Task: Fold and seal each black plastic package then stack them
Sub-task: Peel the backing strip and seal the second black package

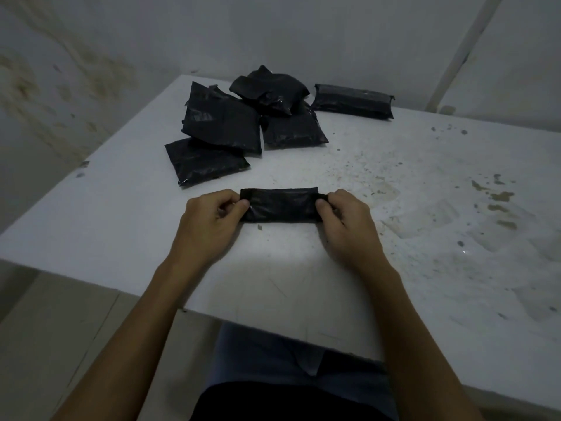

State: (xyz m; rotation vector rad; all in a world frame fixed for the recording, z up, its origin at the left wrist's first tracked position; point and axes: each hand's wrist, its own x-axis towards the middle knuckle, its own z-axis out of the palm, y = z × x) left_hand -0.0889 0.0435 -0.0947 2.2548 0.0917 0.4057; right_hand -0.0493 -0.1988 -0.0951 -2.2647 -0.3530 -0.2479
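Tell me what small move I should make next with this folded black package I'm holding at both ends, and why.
Probably lift the folded package and set it beside the folded package at the far right. Your left hand and right hand pinch its two ends, it already lies as a narrow strip on the table, and the loose pile behind looks unfolded. Whether it is sealed, I cannot tell.

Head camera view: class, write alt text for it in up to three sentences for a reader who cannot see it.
Two bare hands, left hand and right hand, pinch the ends of a folded black package on a stained white table. Behind it lie a loose pile of black packages and one folded package apart.
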